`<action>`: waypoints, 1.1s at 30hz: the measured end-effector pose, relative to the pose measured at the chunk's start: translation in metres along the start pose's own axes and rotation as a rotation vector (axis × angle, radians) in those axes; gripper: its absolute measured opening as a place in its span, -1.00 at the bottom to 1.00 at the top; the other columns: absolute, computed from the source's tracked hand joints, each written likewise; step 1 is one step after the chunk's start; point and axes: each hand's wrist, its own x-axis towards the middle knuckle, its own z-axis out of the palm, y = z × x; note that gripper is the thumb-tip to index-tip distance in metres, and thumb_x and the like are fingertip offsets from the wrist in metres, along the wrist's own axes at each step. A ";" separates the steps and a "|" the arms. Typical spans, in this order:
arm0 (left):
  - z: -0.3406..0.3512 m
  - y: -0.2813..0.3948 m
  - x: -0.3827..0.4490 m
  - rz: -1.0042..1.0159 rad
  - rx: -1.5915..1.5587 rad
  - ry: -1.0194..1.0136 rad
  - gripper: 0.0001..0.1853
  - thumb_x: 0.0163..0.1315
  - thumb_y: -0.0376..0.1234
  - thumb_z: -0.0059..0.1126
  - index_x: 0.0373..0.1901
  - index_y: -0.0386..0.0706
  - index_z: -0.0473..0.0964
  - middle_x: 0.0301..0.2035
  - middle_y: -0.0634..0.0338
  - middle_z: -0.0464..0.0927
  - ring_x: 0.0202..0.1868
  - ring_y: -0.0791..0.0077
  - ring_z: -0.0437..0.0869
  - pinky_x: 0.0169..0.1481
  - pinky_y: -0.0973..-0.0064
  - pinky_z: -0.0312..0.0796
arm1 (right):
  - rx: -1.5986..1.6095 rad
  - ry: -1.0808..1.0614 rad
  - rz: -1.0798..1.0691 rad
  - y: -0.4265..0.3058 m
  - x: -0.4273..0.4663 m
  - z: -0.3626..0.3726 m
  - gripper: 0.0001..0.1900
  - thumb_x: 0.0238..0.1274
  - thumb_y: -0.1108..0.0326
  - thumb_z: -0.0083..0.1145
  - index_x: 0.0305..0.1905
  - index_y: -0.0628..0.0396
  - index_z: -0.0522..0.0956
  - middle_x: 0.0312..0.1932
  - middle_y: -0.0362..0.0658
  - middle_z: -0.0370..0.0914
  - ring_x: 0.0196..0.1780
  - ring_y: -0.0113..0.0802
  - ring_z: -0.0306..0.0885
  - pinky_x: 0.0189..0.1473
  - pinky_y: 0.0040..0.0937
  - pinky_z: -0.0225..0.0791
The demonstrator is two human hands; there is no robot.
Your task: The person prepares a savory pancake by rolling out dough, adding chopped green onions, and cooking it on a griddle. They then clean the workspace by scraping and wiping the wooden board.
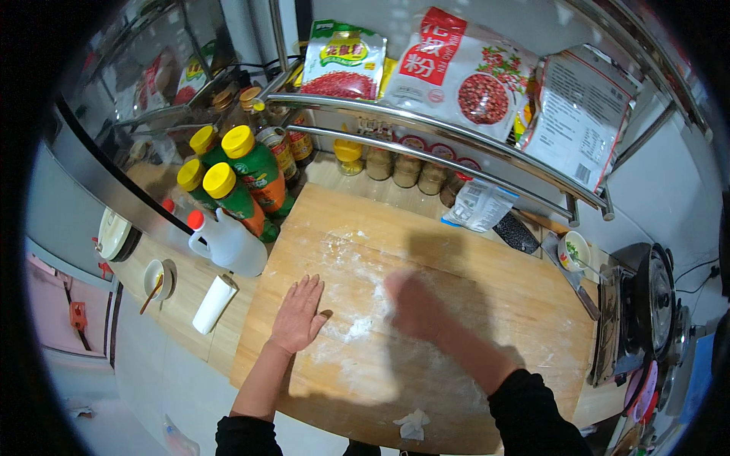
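Note:
A large wooden board [513, 319] lies before me, dusted with patches of white flour [359, 328]. Palm down near its left edge, my left hand [298, 315] rests flat, thumb held away from the fingers, holding nothing. My right hand [416, 302] is over the middle of the board beside the flour and blurred by motion. Its fingers look curled, but whether they hold anything is not clear. A crumpled white tissue or scrap [412, 425] lies at the board's near edge.
Green bottles with yellow caps [251, 165] and a white plastic jug [231, 245] stand left. A paper roll [214, 305] and a small bowl [158, 279] are nearby. Behind are spice jars [406, 171] and a steel rack [433, 122]; right, a cleaver [570, 279] and a lidded pan [658, 302].

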 end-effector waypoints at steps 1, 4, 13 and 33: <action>0.001 0.001 0.002 0.004 -0.054 0.031 -0.36 0.25 -0.07 -0.18 0.25 -0.32 0.13 0.26 -0.10 0.14 0.31 -0.04 0.13 0.38 0.16 -0.03 | -0.003 -0.008 -0.142 -0.017 -0.006 0.014 -0.38 -0.03 0.16 0.11 0.12 0.34 0.31 0.20 0.18 0.23 0.27 0.01 0.20 0.32 -0.16 0.02; -0.003 0.000 0.004 -0.003 -0.162 0.121 -0.36 0.26 -0.07 -0.19 0.25 -0.33 0.14 0.25 -0.11 0.16 0.30 -0.06 0.13 0.38 0.16 -0.02 | -0.074 0.040 -0.320 -0.008 0.007 0.023 -0.39 -0.08 0.21 0.10 0.10 0.37 0.31 0.14 0.18 0.27 0.18 0.05 0.26 0.26 -0.12 0.09; 0.000 -0.007 -0.001 -0.091 -0.280 0.372 -0.41 0.27 -0.11 -0.28 0.20 -0.37 0.19 0.20 -0.18 0.22 0.27 -0.13 0.17 0.36 0.15 0.00 | 0.130 -0.121 -0.411 -0.046 0.051 0.034 -0.59 -0.22 0.35 0.07 -0.14 0.23 0.36 -0.13 0.09 0.34 0.04 0.03 0.30 0.09 -0.10 0.22; -0.004 -0.011 -0.004 -0.175 -0.371 0.585 -0.38 0.35 -0.03 -0.46 0.16 -0.38 0.25 0.15 -0.15 0.30 0.23 -0.10 0.25 0.34 0.14 0.02 | 0.017 0.282 -0.415 0.003 0.137 0.043 -0.43 -0.18 0.28 0.16 0.04 0.30 0.37 -0.02 0.13 0.37 0.10 0.03 0.30 0.16 -0.14 0.18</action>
